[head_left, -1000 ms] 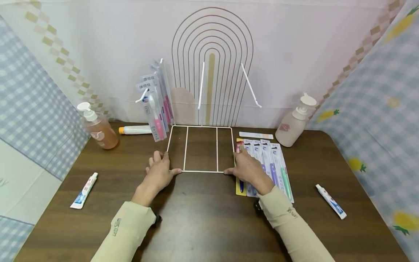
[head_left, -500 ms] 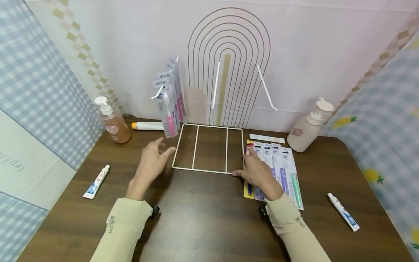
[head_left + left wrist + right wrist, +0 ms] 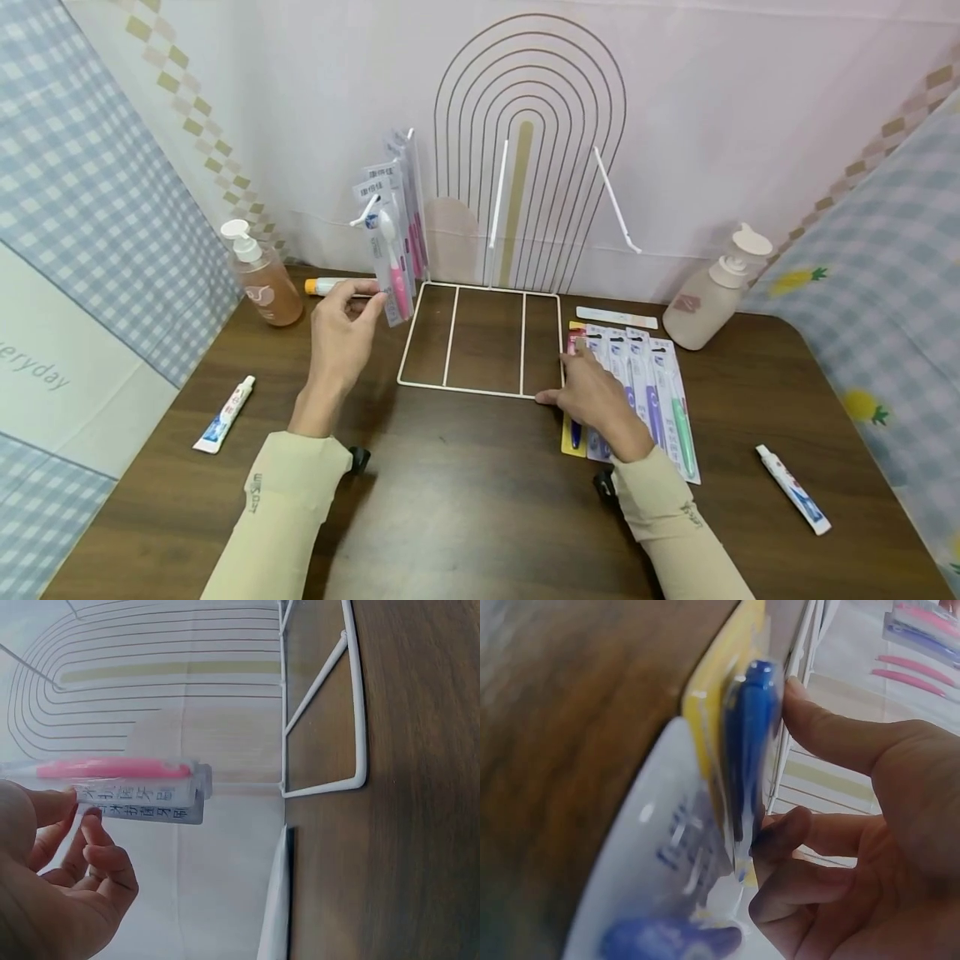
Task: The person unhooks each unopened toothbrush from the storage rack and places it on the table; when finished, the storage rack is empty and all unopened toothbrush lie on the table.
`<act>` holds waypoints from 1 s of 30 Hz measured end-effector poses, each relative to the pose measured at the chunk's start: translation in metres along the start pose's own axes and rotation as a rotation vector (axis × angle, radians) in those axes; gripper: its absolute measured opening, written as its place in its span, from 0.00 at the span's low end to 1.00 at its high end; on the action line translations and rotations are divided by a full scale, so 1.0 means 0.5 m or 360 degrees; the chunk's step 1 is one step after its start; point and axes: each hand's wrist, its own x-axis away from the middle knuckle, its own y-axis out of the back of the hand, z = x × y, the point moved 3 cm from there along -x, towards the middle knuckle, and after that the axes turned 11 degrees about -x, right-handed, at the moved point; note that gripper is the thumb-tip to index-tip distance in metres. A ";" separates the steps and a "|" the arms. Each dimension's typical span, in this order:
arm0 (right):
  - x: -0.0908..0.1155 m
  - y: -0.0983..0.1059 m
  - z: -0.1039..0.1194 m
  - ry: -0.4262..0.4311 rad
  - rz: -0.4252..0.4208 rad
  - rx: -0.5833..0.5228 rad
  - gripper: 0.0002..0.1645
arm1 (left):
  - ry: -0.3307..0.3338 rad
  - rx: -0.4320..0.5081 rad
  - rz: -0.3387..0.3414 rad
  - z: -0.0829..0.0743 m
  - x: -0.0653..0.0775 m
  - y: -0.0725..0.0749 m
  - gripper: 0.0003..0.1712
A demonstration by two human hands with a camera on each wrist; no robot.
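My left hand (image 3: 337,333) pinches the lower end of a packaged toothbrush (image 3: 400,290) with a pink handle. That pack hangs from the left hook of a white wire display rack (image 3: 480,391), in front of several similar packs. In the left wrist view, thumb and fingertips meet at the pack's edge (image 3: 142,796). My right hand (image 3: 596,396) grips the rack's front right corner, thumb on the front bar and fingers along the side bar. Beneath it lies a yellow-backed toothbrush pack (image 3: 742,742) with a blue handle, partly hidden by the hand in the head view.
More packaged toothbrushes (image 3: 678,417) lie right of the rack, below a slim white packet (image 3: 617,317). An amber pump bottle (image 3: 273,292) and a white pump bottle (image 3: 701,304) stand at the back. Toothpaste tubes (image 3: 225,414) lie at both sides; an orange-capped tube (image 3: 318,287) lies behind my left hand.
My left hand has left the rack's front left corner, moved up and back, and taken the bottom of the front hanging toothbrush pack. My right hand stays at the rack's right corner.
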 end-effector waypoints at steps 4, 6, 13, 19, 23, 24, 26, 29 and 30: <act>-0.004 -0.003 -0.012 -0.0005 -0.0023 -0.0062 0.62 | 0.0007 0.0120 -0.0031 -0.002 0.002 -0.002 0.09; -0.005 -0.003 -0.015 0.0016 -0.0035 -0.0093 0.63 | 0.0031 0.0194 -0.0039 -0.004 0.007 -0.002 0.09; -0.011 -0.009 -0.036 0.0092 -0.0069 -0.0199 0.63 | 0.0131 0.0534 0.0103 -0.017 0.029 -0.009 0.06; -0.019 -0.015 -0.052 0.0097 -0.0058 -0.0270 0.60 | 0.0160 0.0691 0.0189 -0.018 0.052 -0.009 0.02; -0.024 -0.018 -0.059 0.0107 -0.0069 -0.0282 0.59 | 0.0148 0.0751 0.0194 -0.016 0.063 0.000 0.03; -0.025 -0.018 -0.061 0.0110 -0.0073 -0.0282 0.59 | 0.0136 0.0759 0.0204 -0.016 0.064 0.003 0.04; -0.025 -0.018 -0.064 0.0118 -0.0078 -0.0281 0.59 | 0.0109 0.0763 0.0240 -0.018 0.067 0.009 0.05; -0.022 -0.017 -0.065 0.0116 -0.0079 -0.0289 0.58 | 0.0063 0.0730 0.0357 -0.020 0.070 0.012 0.03; -0.021 -0.017 -0.065 0.0116 -0.0080 -0.0295 0.58 | 0.0049 0.0695 0.0408 -0.020 0.073 0.011 0.03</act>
